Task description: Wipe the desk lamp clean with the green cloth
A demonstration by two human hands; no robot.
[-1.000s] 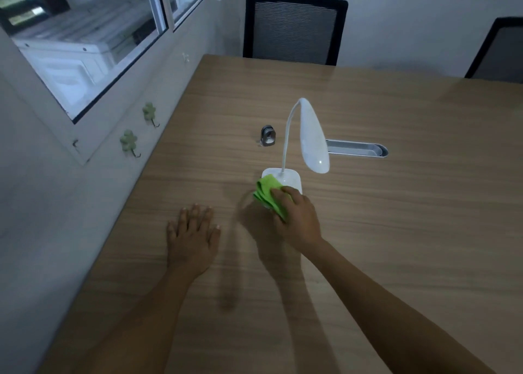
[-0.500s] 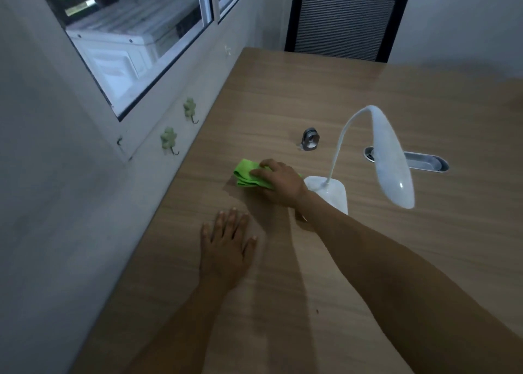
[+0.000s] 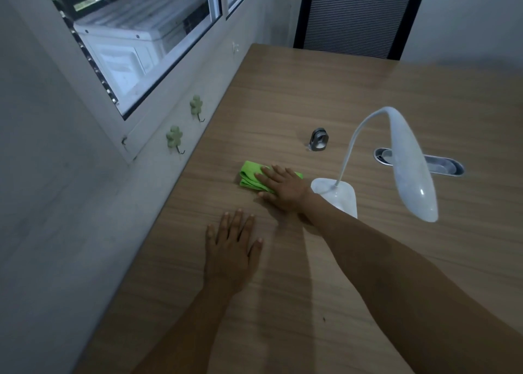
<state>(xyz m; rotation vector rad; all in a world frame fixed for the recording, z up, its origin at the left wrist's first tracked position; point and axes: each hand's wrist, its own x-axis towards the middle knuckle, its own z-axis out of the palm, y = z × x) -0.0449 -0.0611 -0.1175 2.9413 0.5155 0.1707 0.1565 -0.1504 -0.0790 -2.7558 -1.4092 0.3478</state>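
The white desk lamp point(image 3: 410, 164) stands on the wooden table point(image 3: 311, 90), its base at the right of my right hand and its long head bent down toward me. The folded green cloth point(image 3: 249, 177) lies flat on the table left of the lamp base. My right hand point(image 3: 284, 188) rests flat on the cloth with fingers spread, covering its right half, not gripping it. My left hand point(image 3: 230, 250) lies palm down on the table nearer to me, fingers apart, holding nothing.
A small metal ring-shaped object point(image 3: 318, 139) stands behind the cloth. A grey cable slot point(image 3: 441, 165) is set in the table behind the lamp head. A black mesh chair point(image 3: 356, 20) stands at the far edge. The wall with two green hooks point(image 3: 174, 137) borders the table's left edge.
My right hand took the cloth off the lamp base, moved it left onto the table and flattened out on it. The view shifted left. My left hand stayed put.
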